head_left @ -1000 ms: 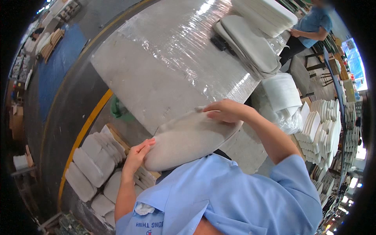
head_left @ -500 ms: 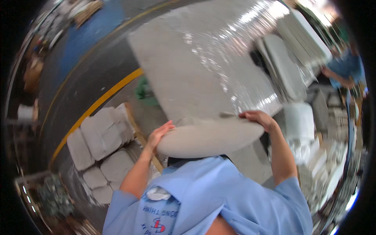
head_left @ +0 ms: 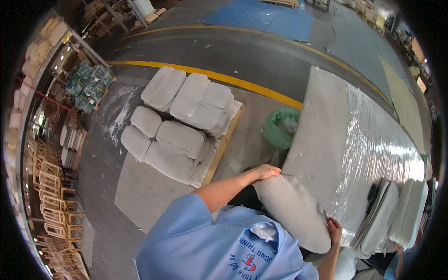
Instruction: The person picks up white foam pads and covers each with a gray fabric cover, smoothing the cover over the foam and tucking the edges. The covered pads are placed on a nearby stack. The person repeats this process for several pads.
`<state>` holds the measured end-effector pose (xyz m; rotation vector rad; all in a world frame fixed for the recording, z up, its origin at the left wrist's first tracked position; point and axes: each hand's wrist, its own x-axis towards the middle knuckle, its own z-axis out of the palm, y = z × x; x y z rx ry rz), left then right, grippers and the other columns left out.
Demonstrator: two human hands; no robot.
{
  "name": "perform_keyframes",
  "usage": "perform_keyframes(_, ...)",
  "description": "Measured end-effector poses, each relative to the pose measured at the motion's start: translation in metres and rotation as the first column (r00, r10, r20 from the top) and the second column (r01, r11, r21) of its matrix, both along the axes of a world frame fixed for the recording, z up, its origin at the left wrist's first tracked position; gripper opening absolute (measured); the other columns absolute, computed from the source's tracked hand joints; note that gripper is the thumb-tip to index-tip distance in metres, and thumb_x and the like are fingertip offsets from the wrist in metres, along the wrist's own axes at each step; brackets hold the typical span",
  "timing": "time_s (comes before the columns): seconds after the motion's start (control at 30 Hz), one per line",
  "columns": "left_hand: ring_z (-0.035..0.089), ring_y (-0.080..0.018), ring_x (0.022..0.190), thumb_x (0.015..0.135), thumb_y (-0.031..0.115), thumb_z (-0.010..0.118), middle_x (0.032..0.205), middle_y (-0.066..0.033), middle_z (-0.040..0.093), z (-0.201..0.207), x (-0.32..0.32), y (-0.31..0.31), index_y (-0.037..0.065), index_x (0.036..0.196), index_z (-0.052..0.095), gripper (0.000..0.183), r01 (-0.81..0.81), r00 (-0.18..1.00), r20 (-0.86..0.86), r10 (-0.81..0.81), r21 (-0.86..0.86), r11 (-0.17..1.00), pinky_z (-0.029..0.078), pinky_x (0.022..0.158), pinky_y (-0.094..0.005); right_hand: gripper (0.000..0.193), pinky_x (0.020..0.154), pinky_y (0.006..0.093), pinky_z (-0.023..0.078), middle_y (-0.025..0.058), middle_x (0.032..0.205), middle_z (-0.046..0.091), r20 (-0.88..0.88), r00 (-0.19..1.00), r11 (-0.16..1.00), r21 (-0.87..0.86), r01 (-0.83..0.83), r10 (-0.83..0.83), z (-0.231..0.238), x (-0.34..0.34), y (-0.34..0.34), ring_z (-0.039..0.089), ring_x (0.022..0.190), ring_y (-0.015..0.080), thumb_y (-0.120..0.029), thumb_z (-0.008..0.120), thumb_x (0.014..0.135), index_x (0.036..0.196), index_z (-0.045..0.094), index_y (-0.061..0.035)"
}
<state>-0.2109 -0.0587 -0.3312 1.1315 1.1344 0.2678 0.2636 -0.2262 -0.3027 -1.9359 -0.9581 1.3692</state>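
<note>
A light grey padded cushion (head_left: 294,212) is held against my front, beside the near edge of a large grey-topped table (head_left: 317,126). My left hand (head_left: 268,172) grips its far end, the fingers over the rim. At the opposite end my right hand (head_left: 334,231) is closed at the cushion's edge, beside the plastic-wrapped part of the table. A small dark sliver shows by the right fingertips; I cannot make out what it is. The cushion's underside is hidden.
Left of me, a pallet (head_left: 225,144) carries several stacks of grey cushions (head_left: 179,144). A green sack (head_left: 275,128) stands between pallet and table. Upright cushions (head_left: 408,212) line the table's right end, near another person's arm (head_left: 399,259). Wooden chair frames (head_left: 53,200) fill the far left.
My view and body have turned left, toward the pallet. The cushion has come round with me, away from the tabletop's middle, both hands still on it.
</note>
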Motion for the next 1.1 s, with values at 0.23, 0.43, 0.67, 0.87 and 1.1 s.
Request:
perform_keyframes(0.23, 0.054, -0.0323, 0.142, 0.093, 0.061, 0.067, 0.158, -0.0201, 0.052, 0.001, -0.026, -0.007, 0.001, 0.154, 0.051, 0.088, -0.020, 0.989, -0.146, -0.022, -0.277, 0.961, 0.046, 0.114, -0.0473, 0.074, 0.110, 0.0471, 0.049, 0.0180, 0.141, 0.064, -0.641, 0.598, 0.842, -0.145, 0.520, -0.480, 0.012, -0.031, -0.067, 0.062, 0.129, 0.0325, -0.055, 0.055, 0.106, 0.154, 0.047, 0.0003)
perform_keyframes(0.43, 0.058, -0.0292, 0.137, 0.090, 0.073, 0.068, 0.154, -0.0159, 0.056, 0.034, -0.024, -0.030, 0.006, 0.153, 0.053, 0.093, -0.015, 0.982, 0.149, 0.115, -0.547, 0.837, 0.047, 0.113, -0.0478, 0.068, 0.112, 0.0545, 0.048, 0.0166, 0.146, 0.062, -0.669, 0.533, 0.773, -0.100, 0.627, -0.518, 0.093, -0.101, -0.108, 0.059, 0.135, 0.0380, -0.061, 0.053, 0.104, 0.151, 0.055, -0.0109)
perform_keyframes(0.67, 0.059, -0.0268, 0.136, 0.100, 0.060, 0.066, 0.151, -0.0128, 0.059, 0.018, -0.113, -0.054, 0.008, 0.154, 0.051, 0.076, -0.074, 0.799, 0.430, 0.420, -0.623, 0.779, 0.050, 0.111, -0.0466, 0.064, 0.109, 0.0494, 0.051, 0.0151, 0.140, 0.066, -0.779, 0.517, 0.776, 0.062, 0.627, -0.355, 0.118, -0.174, -0.035, 0.061, 0.131, 0.0333, -0.053, 0.059, 0.104, 0.145, 0.057, -0.0037)
perform_keyframes(0.87, 0.057, -0.0295, 0.138, 0.102, 0.051, 0.066, 0.151, -0.0117, 0.058, 0.040, -0.220, -0.083, 0.011, 0.157, 0.046, 0.071, -0.297, 0.521, 0.487, 0.701, -0.666, 0.684, 0.046, 0.116, -0.0504, 0.057, 0.106, 0.0463, 0.052, 0.0136, 0.129, 0.067, -0.679, 0.669, 0.824, 0.166, 0.542, -0.303, 0.060, -0.279, 0.091, 0.063, 0.124, 0.0288, -0.016, 0.074, 0.098, 0.147, 0.051, -0.0006)
perform_keyframes(1.1, 0.050, -0.0310, 0.144, 0.098, 0.058, 0.069, 0.155, -0.0091, 0.053, 0.013, -0.343, -0.054, 0.015, 0.159, 0.043, 0.078, -0.589, 0.137, 0.391, 0.910, -0.707, 0.392, 0.042, 0.119, -0.0525, 0.075, 0.109, 0.0500, 0.046, 0.0199, 0.149, 0.054, -0.515, 0.857, 0.946, 0.263, 0.190, -0.029, 0.116, -0.498, 0.308, 0.053, 0.137, 0.0301, -0.032, 0.074, 0.100, 0.160, 0.036, -0.0055)
